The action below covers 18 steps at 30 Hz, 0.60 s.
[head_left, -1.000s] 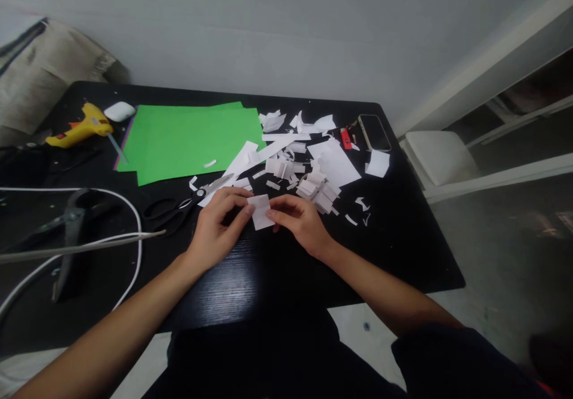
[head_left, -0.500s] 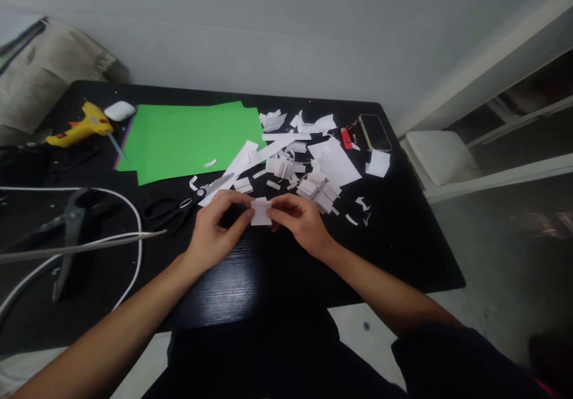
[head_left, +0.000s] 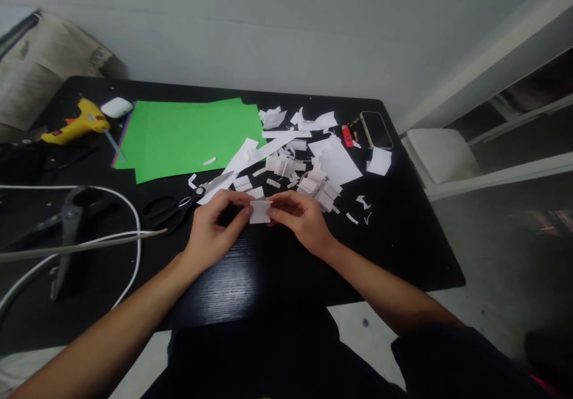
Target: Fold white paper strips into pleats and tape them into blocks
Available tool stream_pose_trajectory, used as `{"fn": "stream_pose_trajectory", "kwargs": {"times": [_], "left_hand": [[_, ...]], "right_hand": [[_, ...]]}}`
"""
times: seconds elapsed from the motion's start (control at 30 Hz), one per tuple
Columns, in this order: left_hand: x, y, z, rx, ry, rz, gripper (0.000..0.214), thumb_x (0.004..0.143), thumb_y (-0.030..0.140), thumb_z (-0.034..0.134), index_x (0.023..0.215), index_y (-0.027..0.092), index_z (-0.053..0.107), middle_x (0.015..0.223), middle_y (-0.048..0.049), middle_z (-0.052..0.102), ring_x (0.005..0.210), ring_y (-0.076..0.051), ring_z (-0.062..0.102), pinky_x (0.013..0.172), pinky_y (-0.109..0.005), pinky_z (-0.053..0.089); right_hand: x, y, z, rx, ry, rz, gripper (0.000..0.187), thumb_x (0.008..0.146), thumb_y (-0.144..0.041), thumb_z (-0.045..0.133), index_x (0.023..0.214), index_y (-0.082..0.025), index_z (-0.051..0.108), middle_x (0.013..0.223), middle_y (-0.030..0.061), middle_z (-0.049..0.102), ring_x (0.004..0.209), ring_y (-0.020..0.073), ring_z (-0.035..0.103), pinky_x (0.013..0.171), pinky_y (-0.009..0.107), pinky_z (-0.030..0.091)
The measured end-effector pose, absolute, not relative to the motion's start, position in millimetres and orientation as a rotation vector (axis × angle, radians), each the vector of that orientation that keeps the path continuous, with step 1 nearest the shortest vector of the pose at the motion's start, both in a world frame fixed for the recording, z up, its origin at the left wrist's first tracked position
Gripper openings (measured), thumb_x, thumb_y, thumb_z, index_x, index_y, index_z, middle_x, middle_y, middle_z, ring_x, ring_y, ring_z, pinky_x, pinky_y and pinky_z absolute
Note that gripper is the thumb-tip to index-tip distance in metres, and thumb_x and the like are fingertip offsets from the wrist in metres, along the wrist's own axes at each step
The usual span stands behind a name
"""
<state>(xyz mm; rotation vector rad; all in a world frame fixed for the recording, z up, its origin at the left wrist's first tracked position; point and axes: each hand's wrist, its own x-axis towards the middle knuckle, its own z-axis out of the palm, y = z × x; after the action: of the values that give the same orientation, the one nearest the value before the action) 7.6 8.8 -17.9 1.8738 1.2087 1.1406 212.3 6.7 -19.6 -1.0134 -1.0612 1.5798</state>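
A small folded piece of white paper [head_left: 260,212] is pinched between my two hands above the black table. My left hand [head_left: 218,220] grips its left edge between thumb and fingers. On the other side, my right hand [head_left: 301,217] holds the right edge the same way. An upper flap of the paper stands raised behind the front part. Just beyond my fingers lie folded white paper pieces [head_left: 319,189] and cut scraps. Black-handled scissors [head_left: 179,203] rest beside my left hand, their blades pointing toward the scraps.
Green sheets [head_left: 192,136] lie at the back left, near a yellow glue gun [head_left: 80,125] and a white case [head_left: 117,107]. A red lighter [head_left: 347,136] and a phone [head_left: 376,130] sit at the back right. A white cable [head_left: 139,232] loops across the left side.
The paper's upper flap now stands out further behind the front part. Both hands keep their pinch in nearly the same place, and the whole view has shifted slightly.
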Motion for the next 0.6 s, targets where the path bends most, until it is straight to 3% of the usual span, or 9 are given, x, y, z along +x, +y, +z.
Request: {"fn": "stream_pose_trajectory", "kwargs": {"times": [0.23, 0.4, 0.6], "left_hand": [[7.4, 10.2, -21.8, 1.830, 1.241, 1.200, 0.018, 0.091, 0.021, 0.070, 0.108, 0.021, 0.065, 0.094, -0.0009, 0.065, 0.084, -0.016, 0.061, 0.079, -0.033, 0.052], [7.1, 10.9, -23.1, 1.737, 1.184, 1.131, 0.012, 0.094, 0.022, 0.064, 0.105, 0.021, 0.060, 0.085, 0.0013, 0.062, 0.073, -0.013, 0.058, 0.067, -0.028, 0.049], [9.2, 9.6, -19.1, 1.736, 1.150, 1.095, 0.018, 0.092, 0.024, 0.070, 0.109, 0.020, 0.067, 0.080, 0.0018, 0.065, 0.066, -0.013, 0.059, 0.062, -0.027, 0.048]], "right_hand": [[212.8, 7.4, -21.7, -1.067, -1.018, 1.545, 0.032, 0.068, -0.030, 0.093, 0.093, -0.023, 0.074, 0.080, -0.0024, 0.073, 0.070, 0.0147, 0.071, 0.075, 0.034, 0.064], [212.2, 7.3, -22.2, -1.068, -0.996, 1.549, 0.033, 0.067, -0.030, 0.093, 0.093, -0.023, 0.073, 0.084, -0.0022, 0.074, 0.070, 0.0140, 0.071, 0.075, 0.033, 0.064], [211.9, 6.0, -18.6, -1.044, -1.078, 1.532, 0.027, 0.071, -0.034, 0.091, 0.090, -0.023, 0.074, 0.081, -0.0015, 0.075, 0.069, 0.0143, 0.071, 0.074, 0.033, 0.065]]}}
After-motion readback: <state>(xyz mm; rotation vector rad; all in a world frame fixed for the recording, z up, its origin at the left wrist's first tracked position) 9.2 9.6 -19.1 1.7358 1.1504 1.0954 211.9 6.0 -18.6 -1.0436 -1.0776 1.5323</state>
